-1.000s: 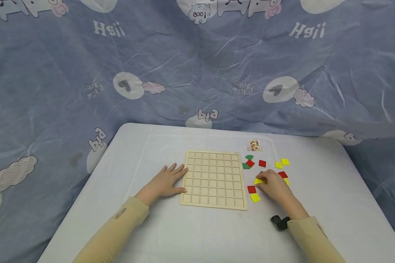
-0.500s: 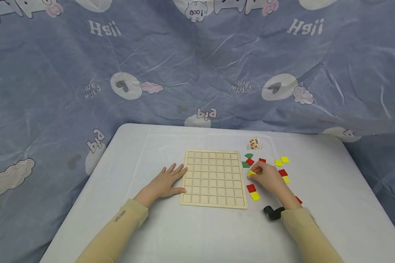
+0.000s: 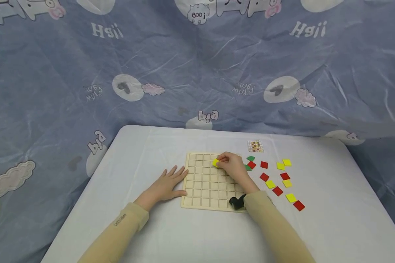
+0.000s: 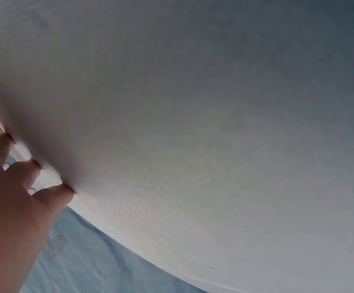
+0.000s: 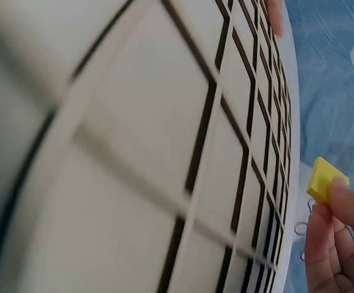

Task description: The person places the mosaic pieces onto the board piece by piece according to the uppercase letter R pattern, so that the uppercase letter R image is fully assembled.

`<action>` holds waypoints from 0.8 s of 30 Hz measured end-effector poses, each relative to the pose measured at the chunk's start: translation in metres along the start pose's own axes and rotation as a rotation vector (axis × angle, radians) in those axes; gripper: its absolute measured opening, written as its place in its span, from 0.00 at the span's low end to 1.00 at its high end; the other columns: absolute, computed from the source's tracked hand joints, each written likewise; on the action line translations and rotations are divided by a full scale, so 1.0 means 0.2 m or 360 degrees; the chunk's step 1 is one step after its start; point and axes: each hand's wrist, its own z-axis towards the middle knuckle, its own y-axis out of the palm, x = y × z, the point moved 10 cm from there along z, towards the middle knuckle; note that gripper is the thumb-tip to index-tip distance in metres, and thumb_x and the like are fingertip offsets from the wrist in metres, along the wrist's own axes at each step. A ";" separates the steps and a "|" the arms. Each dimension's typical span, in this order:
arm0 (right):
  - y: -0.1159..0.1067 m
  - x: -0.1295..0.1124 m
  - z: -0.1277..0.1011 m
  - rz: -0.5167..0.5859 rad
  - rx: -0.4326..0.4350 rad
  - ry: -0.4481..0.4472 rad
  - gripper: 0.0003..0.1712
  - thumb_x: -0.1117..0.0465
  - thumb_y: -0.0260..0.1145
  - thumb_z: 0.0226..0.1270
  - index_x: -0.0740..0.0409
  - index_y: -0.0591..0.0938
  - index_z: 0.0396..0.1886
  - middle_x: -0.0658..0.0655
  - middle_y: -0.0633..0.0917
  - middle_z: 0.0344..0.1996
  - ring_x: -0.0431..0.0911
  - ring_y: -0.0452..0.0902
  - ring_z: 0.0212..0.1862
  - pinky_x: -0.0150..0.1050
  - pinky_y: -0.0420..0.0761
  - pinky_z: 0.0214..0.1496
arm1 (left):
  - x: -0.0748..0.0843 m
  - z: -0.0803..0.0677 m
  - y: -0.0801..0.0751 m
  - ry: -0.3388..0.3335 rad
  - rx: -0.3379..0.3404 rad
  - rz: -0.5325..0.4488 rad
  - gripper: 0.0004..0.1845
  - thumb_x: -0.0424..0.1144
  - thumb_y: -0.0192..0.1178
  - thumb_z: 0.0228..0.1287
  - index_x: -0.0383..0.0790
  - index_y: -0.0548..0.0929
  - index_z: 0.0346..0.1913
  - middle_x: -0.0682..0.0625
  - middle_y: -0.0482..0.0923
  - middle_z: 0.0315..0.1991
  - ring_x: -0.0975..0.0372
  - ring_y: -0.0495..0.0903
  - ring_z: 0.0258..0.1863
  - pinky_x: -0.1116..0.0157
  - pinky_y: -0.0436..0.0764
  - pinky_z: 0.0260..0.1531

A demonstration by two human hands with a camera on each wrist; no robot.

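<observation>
**Yellow tile held over the grid board, far rows**

- Right hand (image 3: 232, 166): fingers pinched on a small yellow square tile (image 3: 215, 163), thumb and fingertips clamped on its edges. The right wrist view shows the same tile (image 5: 326, 179) gripped at one corner, clear of the board surface, tilted.
- Pale wooden grid board with square recesses (image 3: 200, 186): lies flat on the white-covered worktop (image 3: 332, 219). All visible recesses look empty. The tile hangs above the second row from the far edge, near the middle columns; the exact cell cannot be told.
- Left hand (image 3: 166, 184): fingers straight and slightly spread, palm down on the worktop, fingertips touching the board's left edge. The left wrist view shows fingertips (image 4: 55, 195) pressed flat on the cloth.
- Loose tiles: red and yellow squares (image 3: 278, 182) scattered right of the board, well apart from it; green curved pieces and a red square (image 3: 250, 163) just beside the board's right edge.
- Small pattern card (image 3: 255, 146): lies beyond the loose tiles, near the far right corner of the board.

Handling note (judgement): the tile should be levelled and squared to the grid lines before lowering, since a tilted piece is likely to catch on a recess wall. Releasing only once it sits flush, with the left hand bracing the board, should keep it from shifting.
</observation>
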 end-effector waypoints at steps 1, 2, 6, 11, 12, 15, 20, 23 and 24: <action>0.02 -0.01 0.01 0.0001 0.0007 -0.0013 0.09 0.62 0.72 0.62 0.56 0.85 0.42 0.56 0.87 0.38 0.49 0.84 0.42 0.43 0.84 0.46 | 0.00 0.00 0.00 0.0002 0.0001 -0.0003 0.46 0.66 0.55 0.64 0.51 0.52 0.79 0.50 0.46 0.80 0.47 0.42 0.79 0.39 0.45 0.75; 0.05 -0.02 0.02 0.0002 0.0008 -0.0020 0.08 0.62 0.72 0.62 0.57 0.86 0.41 0.56 0.87 0.38 0.49 0.84 0.41 0.43 0.84 0.46 | 0.01 0.00 0.01 0.0005 0.0002 -0.0001 0.46 0.66 0.55 0.64 0.51 0.52 0.79 0.50 0.46 0.80 0.47 0.42 0.79 0.39 0.45 0.75; 0.12 -0.04 0.05 -0.0053 -0.0005 -0.0060 0.07 0.65 0.71 0.63 0.57 0.87 0.40 0.55 0.87 0.36 0.47 0.84 0.39 0.41 0.84 0.44 | 0.01 -0.01 0.02 0.0004 -0.0001 -0.0001 0.46 0.66 0.55 0.64 0.51 0.52 0.79 0.50 0.46 0.80 0.48 0.43 0.80 0.39 0.45 0.75; 0.16 -0.07 0.08 -0.0156 -0.0023 -0.0113 0.06 0.66 0.70 0.63 0.59 0.88 0.40 0.55 0.89 0.36 0.48 0.83 0.39 0.41 0.84 0.44 | 0.01 0.00 0.03 0.0000 0.0002 0.0004 0.46 0.66 0.55 0.64 0.52 0.52 0.79 0.51 0.46 0.80 0.48 0.43 0.80 0.39 0.46 0.75; 0.17 -0.08 0.08 -0.0184 -0.0023 -0.0125 0.06 0.66 0.70 0.63 0.59 0.88 0.40 0.56 0.88 0.36 0.48 0.83 0.39 0.41 0.84 0.44 | 0.01 0.00 0.03 0.0000 0.0005 0.0007 0.46 0.66 0.55 0.64 0.52 0.52 0.79 0.51 0.46 0.80 0.48 0.43 0.80 0.39 0.46 0.75; 0.18 -0.11 0.09 -0.0258 -0.0027 -0.0147 0.06 0.67 0.69 0.64 0.60 0.88 0.40 0.57 0.87 0.37 0.48 0.82 0.39 0.41 0.83 0.44 | 0.01 0.01 0.02 -0.0001 0.0014 0.0009 0.46 0.66 0.56 0.64 0.52 0.52 0.79 0.51 0.47 0.80 0.48 0.43 0.80 0.39 0.46 0.75; 0.20 -0.14 0.08 -0.0381 -0.0028 -0.0152 0.06 0.68 0.69 0.64 0.62 0.89 0.39 0.57 0.82 0.37 0.48 0.79 0.39 0.40 0.82 0.43 | 0.00 0.01 0.02 -0.0004 0.0006 0.0004 0.46 0.66 0.56 0.64 0.52 0.52 0.79 0.51 0.46 0.80 0.48 0.43 0.80 0.39 0.46 0.75; 0.20 -0.15 0.07 -0.0389 -0.0061 -0.0170 0.07 0.67 0.69 0.64 0.62 0.89 0.40 0.56 0.83 0.38 0.48 0.79 0.40 0.40 0.82 0.44 | -0.01 0.01 0.01 -0.0011 0.0016 0.0001 0.46 0.66 0.56 0.64 0.52 0.53 0.79 0.50 0.47 0.80 0.47 0.43 0.79 0.39 0.46 0.75; 0.19 -0.15 0.07 -0.0376 -0.0068 -0.0176 0.07 0.66 0.69 0.65 0.62 0.89 0.41 0.57 0.83 0.39 0.48 0.79 0.40 0.41 0.82 0.44 | -0.01 0.01 0.01 -0.0014 0.0021 0.0001 0.46 0.66 0.56 0.64 0.52 0.53 0.79 0.50 0.47 0.80 0.47 0.43 0.79 0.39 0.46 0.75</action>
